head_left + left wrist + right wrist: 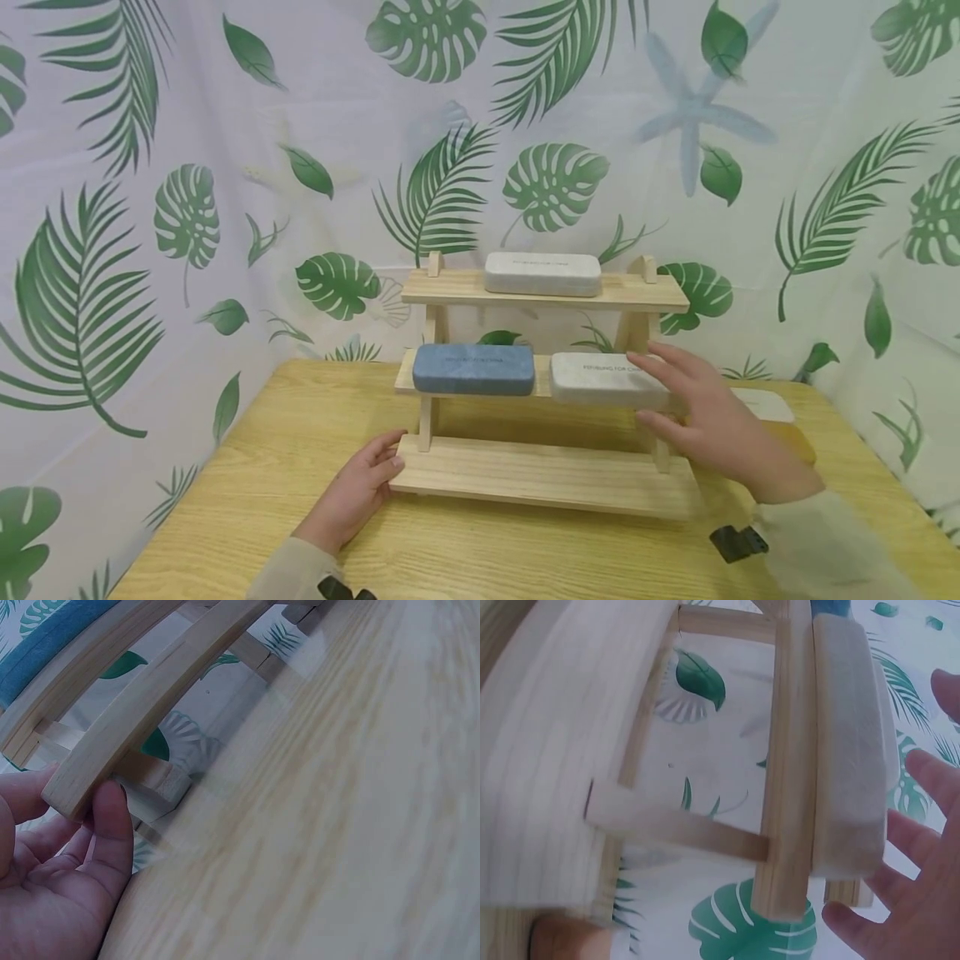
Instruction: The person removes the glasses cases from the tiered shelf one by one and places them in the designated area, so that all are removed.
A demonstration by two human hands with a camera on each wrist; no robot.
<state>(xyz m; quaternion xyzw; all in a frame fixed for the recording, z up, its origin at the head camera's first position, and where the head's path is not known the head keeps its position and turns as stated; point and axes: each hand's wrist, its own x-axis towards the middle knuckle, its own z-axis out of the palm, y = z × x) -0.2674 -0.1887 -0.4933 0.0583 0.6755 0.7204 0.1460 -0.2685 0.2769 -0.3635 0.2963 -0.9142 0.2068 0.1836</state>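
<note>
A three-tier wooden shelf (540, 479) stands on a wooden table (247, 467). Its top tier carries a white case (542, 273). On the middle tier lie a blue case (472, 368) and a pale grey case (607, 379). My left hand (382, 462) lies on the table, its fingertips against the left end of the bottom board (71, 795). My right hand (660, 392) hovers with fingers spread at the right end of the grey case (847, 742), holding nothing; whether it touches the case is unclear.
Behind my right hand, a white flat object (768, 405) and a yellow one (798, 442) lie on the table at the right. A leaf-print cloth (187, 208) hangs close behind and at both sides. The table's near edge is bare wood.
</note>
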